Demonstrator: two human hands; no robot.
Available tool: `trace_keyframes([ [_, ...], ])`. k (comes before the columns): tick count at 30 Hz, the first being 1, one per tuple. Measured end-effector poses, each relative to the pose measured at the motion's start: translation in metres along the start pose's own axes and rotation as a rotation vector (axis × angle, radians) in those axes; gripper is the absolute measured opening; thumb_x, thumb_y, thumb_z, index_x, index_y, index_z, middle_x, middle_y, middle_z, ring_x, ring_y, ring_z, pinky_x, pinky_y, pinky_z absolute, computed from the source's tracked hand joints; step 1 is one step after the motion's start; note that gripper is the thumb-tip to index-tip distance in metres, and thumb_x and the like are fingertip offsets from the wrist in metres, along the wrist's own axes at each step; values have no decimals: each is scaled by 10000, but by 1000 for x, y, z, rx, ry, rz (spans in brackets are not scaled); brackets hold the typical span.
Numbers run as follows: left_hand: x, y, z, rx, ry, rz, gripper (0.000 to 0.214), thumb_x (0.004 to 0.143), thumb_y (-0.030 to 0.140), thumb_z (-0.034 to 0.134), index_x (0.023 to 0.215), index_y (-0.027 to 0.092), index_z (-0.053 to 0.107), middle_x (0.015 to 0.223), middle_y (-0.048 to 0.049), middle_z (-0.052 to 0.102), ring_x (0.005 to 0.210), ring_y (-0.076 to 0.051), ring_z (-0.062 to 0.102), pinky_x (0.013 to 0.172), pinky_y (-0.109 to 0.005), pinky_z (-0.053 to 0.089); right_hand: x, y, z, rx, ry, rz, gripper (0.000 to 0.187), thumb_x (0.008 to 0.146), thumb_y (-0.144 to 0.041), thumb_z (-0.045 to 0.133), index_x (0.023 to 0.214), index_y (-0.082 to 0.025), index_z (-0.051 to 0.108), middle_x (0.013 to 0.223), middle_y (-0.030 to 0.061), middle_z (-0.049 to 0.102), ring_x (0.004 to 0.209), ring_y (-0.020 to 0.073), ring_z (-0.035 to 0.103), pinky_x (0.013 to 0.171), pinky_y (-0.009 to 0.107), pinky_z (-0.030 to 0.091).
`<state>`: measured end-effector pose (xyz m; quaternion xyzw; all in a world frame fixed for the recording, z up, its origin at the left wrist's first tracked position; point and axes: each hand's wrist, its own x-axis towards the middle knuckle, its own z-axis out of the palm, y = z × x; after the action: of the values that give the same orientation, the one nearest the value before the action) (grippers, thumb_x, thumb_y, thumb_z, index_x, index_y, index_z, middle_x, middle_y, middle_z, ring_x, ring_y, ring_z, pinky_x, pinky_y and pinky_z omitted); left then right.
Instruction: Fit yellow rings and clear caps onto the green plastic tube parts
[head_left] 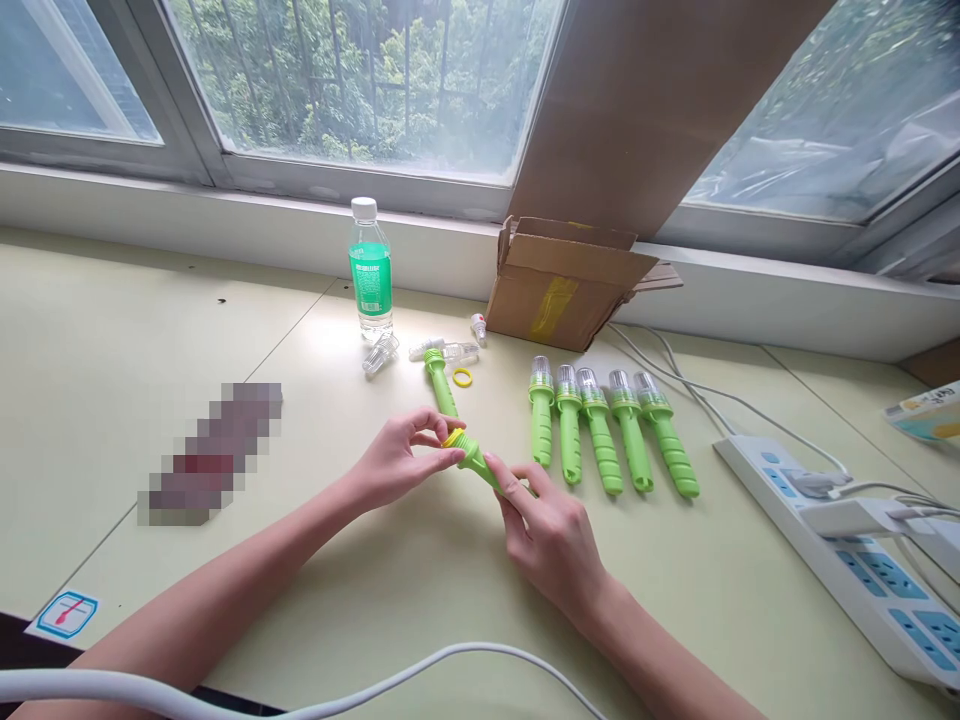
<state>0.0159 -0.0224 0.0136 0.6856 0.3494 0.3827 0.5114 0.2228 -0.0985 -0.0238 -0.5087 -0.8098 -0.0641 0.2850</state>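
My right hand [551,520] is closed round a green ribbed flashlight handle [474,460], its threaded end tilted up and to the left. At that end my left hand [401,455] pinches a yellow ring [453,438], which sits at the mouth of the thread. How far the ring is on is hard to tell behind the fingers. Just beyond my left hand lies another green handle [439,378] without a clear cap. A loose yellow ring [463,377] rests beside it. Clear plastic caps [459,352] lie behind them, with another clear cap [380,355] to the left.
Several green flashlights with clear caps [596,430] lie in a row at right. A water bottle [370,275] and cardboard box [566,285] stand by the window. A power strip [840,570] with cables fills the right side. A white cable [420,662] crosses in front.
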Motion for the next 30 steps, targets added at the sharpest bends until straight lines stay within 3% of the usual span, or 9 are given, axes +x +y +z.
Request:
trace_keyframes([
  [3, -1, 0, 1, 16, 1, 29, 206, 787, 307, 642, 760, 164, 496, 1086, -100, 654, 987, -207, 645, 888, -415, 529, 0, 0, 1, 16, -19, 8, 536, 850, -30, 442, 1359, -194, 463, 827, 51, 576, 549, 114, 485, 516, 230, 392],
  [10, -2, 0, 2, 136, 36, 120, 192, 801, 312, 627, 769, 169, 503, 1025, -82, 670, 976, -189, 645, 897, -402, 524, 2, -2, 0, 150, -25, 48, 557, 876, -67, 449, 1402, -239, 389, 825, 35, 554, 547, 117, 455, 511, 234, 389],
  [15, -1, -2, -2, 210, -4, 241, 275, 720, 306, 718, 840, 176, 507, 1087, -95, 646, 1014, -192, 628, 894, -364, 522, 3, -2, -3, 287, -48, 117, 545, 879, -82, 455, 1390, -266, 408, 864, 39, 561, 571, 122, 468, 541, 248, 413],
  [25, -2, -6, -1, 398, 51, 344, 231, 776, 322, 666, 800, 185, 481, 1054, -105, 660, 1022, -206, 627, 884, -381, 508, 7, -5, -8, 543, -102, 269, 489, 876, -128, 491, 1344, -270, 477, 926, 52, 602, 758, 175, 578, 673, 306, 477],
  [30, 0, -2, -4, 419, 46, 431, 315, 706, 357, 725, 833, 185, 493, 1075, -123, 651, 1071, -230, 605, 886, -383, 508, 10, -8, -11, 670, -104, 331, 463, 865, -161, 528, 1316, -261, 513, 1046, 64, 639, 912, 216, 603, 784, 356, 504],
])
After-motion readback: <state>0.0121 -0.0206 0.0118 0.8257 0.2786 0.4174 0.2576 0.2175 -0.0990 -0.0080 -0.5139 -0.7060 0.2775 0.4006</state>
